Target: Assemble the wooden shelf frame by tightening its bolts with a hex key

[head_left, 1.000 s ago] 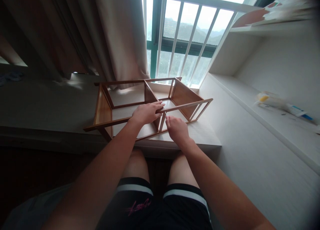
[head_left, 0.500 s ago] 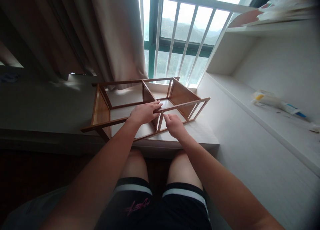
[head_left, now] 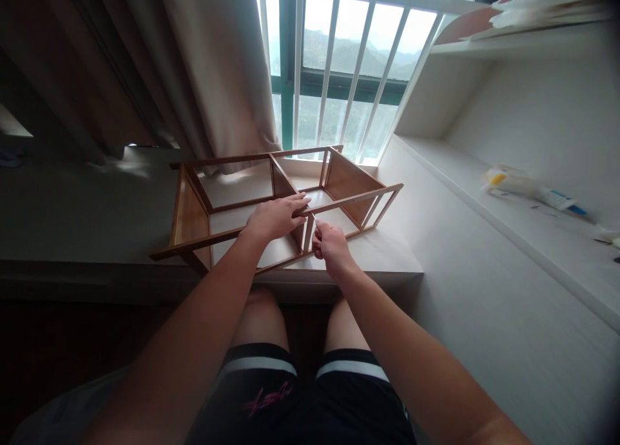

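Observation:
A brown wooden shelf rack [head_left: 358, 201] lies on its side on a pale ledge, its frame rails and inner boards showing. My left hand [head_left: 277, 217] rests across the near upper rail beside the middle board, the rail passing between its outstretched fingers and thumb. Just to the right, my right hand [head_left: 333, 243] is closed in a pinch. From its fingertips a thin, light metal tool [head_left: 314, 217] points up at the rail joint by the middle board. Most of that tool is hidden in the hand, so its exact kind is unclear.
The pale ledge [head_left: 387, 254] ends just before my knees. Behind the rack are a window with white bars [head_left: 325, 70] and a beige curtain [head_left: 223, 77]. On the right, a white shelf unit [head_left: 465, 157] holds a plastic packet [head_left: 513, 180] with yellow and blue parts.
My right hand has turned and dropped slightly, and the tip of the thin tool now shows above its fingers. My left hand keeps its place on the rail. The whole view has shifted a little.

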Motion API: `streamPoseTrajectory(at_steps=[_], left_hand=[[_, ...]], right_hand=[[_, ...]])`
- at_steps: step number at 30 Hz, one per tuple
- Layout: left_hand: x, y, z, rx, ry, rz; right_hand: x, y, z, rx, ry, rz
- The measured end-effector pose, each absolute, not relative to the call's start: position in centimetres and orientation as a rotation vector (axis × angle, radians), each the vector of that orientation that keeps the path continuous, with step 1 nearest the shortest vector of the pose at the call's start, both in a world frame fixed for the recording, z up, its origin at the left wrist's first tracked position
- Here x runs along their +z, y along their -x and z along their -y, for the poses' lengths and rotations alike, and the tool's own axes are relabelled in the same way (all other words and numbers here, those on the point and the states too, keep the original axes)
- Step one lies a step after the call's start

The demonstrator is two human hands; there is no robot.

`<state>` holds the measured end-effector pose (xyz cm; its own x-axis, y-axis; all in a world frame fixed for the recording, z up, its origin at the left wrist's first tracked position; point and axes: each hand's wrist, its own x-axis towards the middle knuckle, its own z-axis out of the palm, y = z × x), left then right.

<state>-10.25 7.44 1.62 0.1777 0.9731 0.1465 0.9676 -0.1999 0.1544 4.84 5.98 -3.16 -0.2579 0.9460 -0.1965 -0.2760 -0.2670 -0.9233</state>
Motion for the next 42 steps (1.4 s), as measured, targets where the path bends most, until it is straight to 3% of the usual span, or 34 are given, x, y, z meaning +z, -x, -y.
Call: streamPoseTrajectory(at_steps=[21,32,42], left_hand=[[1.7,10.3,-7.4,0.384,-2.371,-1.918],[1.3,10.4,-7.6,0.418,-2.396,-1.914],[1.0,10.5,-7.6,0.449,-2.467,-1.889]], right_hand=[[-4.1,-5.8,-7.1,0.888,1.326,1.740],[-0.4,-6.5,-6.2,0.086,1.659,2.406],[0.3,-6.9,-6.0,-0.115,1.555,2.564]])
